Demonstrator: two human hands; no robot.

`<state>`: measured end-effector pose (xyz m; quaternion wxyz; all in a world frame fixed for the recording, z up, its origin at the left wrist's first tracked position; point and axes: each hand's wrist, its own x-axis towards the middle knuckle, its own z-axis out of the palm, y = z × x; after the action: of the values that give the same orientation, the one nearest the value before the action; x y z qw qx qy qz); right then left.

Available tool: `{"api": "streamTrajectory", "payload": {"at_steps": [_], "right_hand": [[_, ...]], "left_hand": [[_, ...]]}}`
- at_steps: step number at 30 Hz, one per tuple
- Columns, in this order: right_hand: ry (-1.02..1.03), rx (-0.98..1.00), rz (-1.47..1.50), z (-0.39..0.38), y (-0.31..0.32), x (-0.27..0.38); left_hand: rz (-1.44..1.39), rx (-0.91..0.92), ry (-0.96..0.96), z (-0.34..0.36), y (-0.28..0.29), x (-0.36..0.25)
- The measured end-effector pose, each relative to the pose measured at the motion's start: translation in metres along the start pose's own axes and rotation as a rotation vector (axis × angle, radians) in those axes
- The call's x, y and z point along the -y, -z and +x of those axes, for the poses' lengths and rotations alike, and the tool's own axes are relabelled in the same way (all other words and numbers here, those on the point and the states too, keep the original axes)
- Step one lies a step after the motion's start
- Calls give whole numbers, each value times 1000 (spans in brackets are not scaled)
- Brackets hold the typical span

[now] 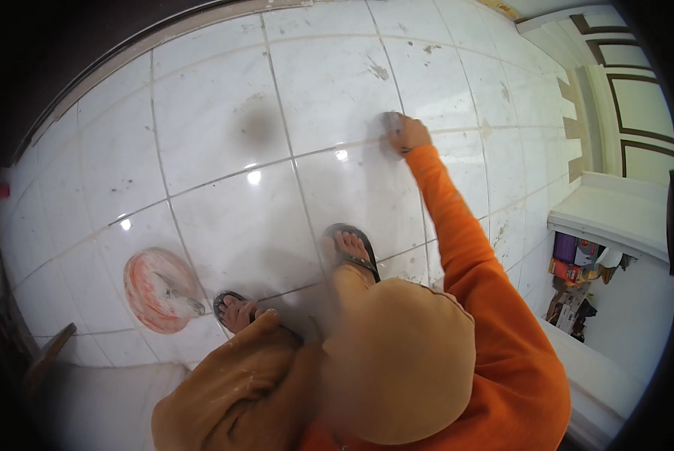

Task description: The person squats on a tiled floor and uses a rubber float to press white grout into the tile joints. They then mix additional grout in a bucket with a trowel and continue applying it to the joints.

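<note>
My right hand (pixel 410 135), at the end of an orange sleeve, is stretched forward and down to the white tiled floor (pixel 337 83). Its fingers are closed round a small greyish thing (pixel 390 125), mostly covered by the hand, whose kind I cannot make out. That thing is against the tiles, close to a joint line. My left hand does not show. To the left of my feet lies a round, shallow dish (pixel 160 282), white with red smears. A small tool-like piece (pixel 195 307) sits at its right edge.
My sandalled feet (pixel 353 248) stand on the tiles near my bent knees (pixel 401 361). Grey smudges (pixel 378 70) mark the floor. At right are a white panelled cabinet (pixel 643 105) and a shelf space with mixed boxes (pixel 575 259). A wooden piece (pixel 51 353) stands at lower left.
</note>
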<state>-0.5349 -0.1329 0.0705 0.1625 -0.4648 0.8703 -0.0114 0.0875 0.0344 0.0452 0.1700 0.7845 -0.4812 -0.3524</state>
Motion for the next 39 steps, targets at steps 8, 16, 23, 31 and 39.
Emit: {"api": "streamTrajectory", "payload": {"at_steps": [8, 16, 23, 31, 39], "right_hand": [[273, 174, 96, -82, -73, 207], [441, 254, 41, -77, 6, 153], [815, -231, -474, -106, -68, 67], [406, 271, -138, -112, 5, 56], [169, 98, 41, -64, -64, 152]], "left_hand": [[146, 89, -150, 4, -12, -13], [177, 91, -214, -2, -17, -13], [237, 121, -280, -3, -20, -15], [270, 137, -352, 1, -30, -22], [318, 181, -401, -2, -31, -29]]}}
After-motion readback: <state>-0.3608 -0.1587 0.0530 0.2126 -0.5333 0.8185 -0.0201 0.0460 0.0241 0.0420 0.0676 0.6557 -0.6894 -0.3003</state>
